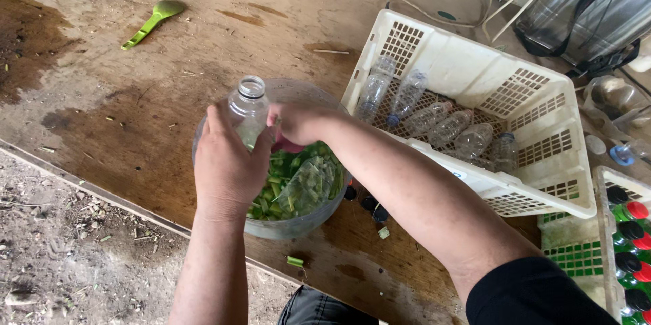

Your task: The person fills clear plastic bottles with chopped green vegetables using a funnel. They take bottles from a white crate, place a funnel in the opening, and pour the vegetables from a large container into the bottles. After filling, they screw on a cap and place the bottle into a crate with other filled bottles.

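Clear plastic bottle (pixel 249 109) stands gripped in left hand (pixel 227 166), right hand (pixel 298 122) alongside.

Soft, even daylight fills the view, with only faint shadows under the forearms on the bench (pixel 135 115), mild glare on the white crate (pixel 468 67), and slight blur throughout.

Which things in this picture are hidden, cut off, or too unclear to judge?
All from the head view:
- Lower body of the clear bottle: covered by the left hand.
- Right hand fingers: curled behind the bottle, so what they pinch is hidden; only something pink shows.
- Bowl of green pieces: near rim hidden by both arms.
- Capped bottles: cut off by the right edge.
- Dark caps under the forearm: partly hidden.
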